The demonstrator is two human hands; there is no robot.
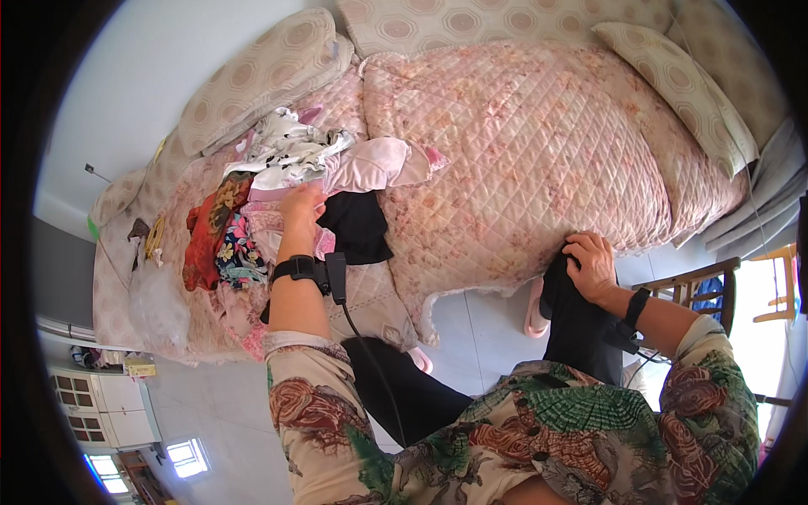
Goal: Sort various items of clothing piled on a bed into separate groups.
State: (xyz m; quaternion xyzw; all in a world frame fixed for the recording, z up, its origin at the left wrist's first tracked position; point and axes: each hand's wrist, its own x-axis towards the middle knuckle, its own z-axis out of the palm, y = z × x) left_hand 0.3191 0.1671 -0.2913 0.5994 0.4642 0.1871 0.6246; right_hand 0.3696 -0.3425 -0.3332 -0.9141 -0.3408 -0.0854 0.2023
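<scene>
Pink floral quilted cover (505,143). I can't tell left grip's (303,204) closure; crumpled white black-patterned fabric garment (293,151) just beyond. Right grip (591,264) loosely open, resting on black-trousered knee (572,316).

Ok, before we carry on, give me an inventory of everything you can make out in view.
white printed garment: one, white with dark marks, top of pile
pale pink garment: one, pink, pile's right
black garment: one, black, below the pink
red-orange garment: one, patterned, pile's left
dark floral garment: one, multicoloured, beside it
plastic bag: one, translucent, far left
quilted cover: floral pink, across the seat; pieces uncountable
cushions: at least two, beige patterned, left and right
curtain: one, grey, right
wooden chair: one, brown, right
white cabinet: one, lower left
slippers: two, pink, floor
wristbands: two, black, wrists
left hand: one, at the pile
right hand: one, on the knee
</scene>
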